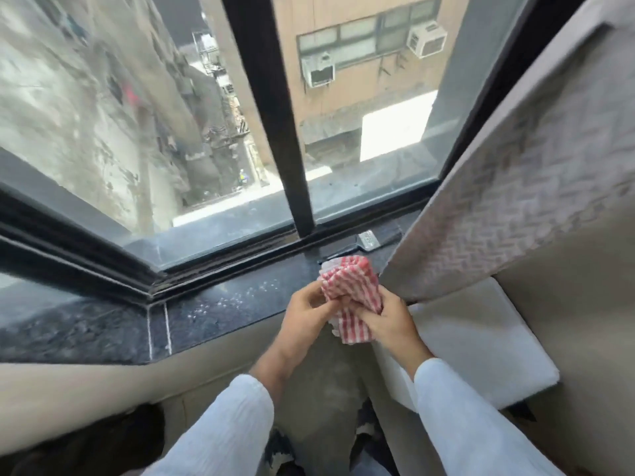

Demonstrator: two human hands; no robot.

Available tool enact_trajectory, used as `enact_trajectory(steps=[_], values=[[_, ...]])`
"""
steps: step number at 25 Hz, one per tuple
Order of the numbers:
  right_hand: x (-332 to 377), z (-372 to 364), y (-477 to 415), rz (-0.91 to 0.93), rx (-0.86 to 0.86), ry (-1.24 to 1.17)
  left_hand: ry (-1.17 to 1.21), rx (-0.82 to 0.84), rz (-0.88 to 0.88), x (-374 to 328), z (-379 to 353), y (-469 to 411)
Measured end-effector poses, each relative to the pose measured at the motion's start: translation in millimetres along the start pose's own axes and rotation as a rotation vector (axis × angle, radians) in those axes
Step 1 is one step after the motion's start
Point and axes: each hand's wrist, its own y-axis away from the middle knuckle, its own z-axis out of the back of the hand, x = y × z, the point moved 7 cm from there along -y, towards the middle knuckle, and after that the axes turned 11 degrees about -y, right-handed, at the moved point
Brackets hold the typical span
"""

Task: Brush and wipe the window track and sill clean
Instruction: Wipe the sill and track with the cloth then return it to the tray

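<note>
From the head camera, both hands meet just in front of the near edge of the dark stone sill (213,314). The left hand (307,316) and the right hand (385,322) each have their grip closed on a red and white checked cloth (350,290), which is bunched between them; its upper part stands above the fingers over the sill, and a flap hangs down below the hands. White sleeves (457,413) cover both forearms.

The sill carries pale specks to the left of the hands. Along its far edge runs the dark window track (220,266), meeting a corner at the left. A brush (369,240) lies flat on the sill at the far right, beyond the cloth and beside the track, apart from both hands. A black upright bar of the window frame (285,132) rises from the track. A patterned curtain (515,166) hangs on the right, with a white cushion (481,341) below it.
</note>
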Motion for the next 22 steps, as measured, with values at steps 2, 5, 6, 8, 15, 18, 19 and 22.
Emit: enact_trajectory(steps=[2,5,6,8,15,18,19,22], values=[[1.3,-38.4,-10.1,0.104,0.050,0.185,-0.116,-0.280,-0.033,2.5,66.6,14.9],[-15.2,-66.1,-24.5,0.226,0.031,0.731,-0.646,-0.582,-0.192,-19.6,144.5,17.0],[-25.5,-71.6,-29.7,0.243,0.030,0.926,-0.867,-0.600,-0.251,-29.5,156.6,7.5],[-44.7,-78.1,-33.8,0.286,0.061,1.256,-1.176,-0.515,-0.279,-41.5,153.6,-26.9],[-73.6,-78.6,-50.9,0.361,0.131,1.409,-1.541,-0.141,-0.428,-14.3,91.4,-103.4],[-77.7,-78.2,-53.1,0.372,0.159,1.425,-1.631,-0.078,-0.513,-1.3,106.1,-91.3],[-78.5,-77.4,-53.2,0.374,0.159,1.427,-1.638,-0.075,-0.517,2.6,117.7,-84.0],[-81.1,-76.4,-52.5,0.389,0.152,1.433,-1.618,-0.227,-0.481,16.0,178.6,-42.3]])
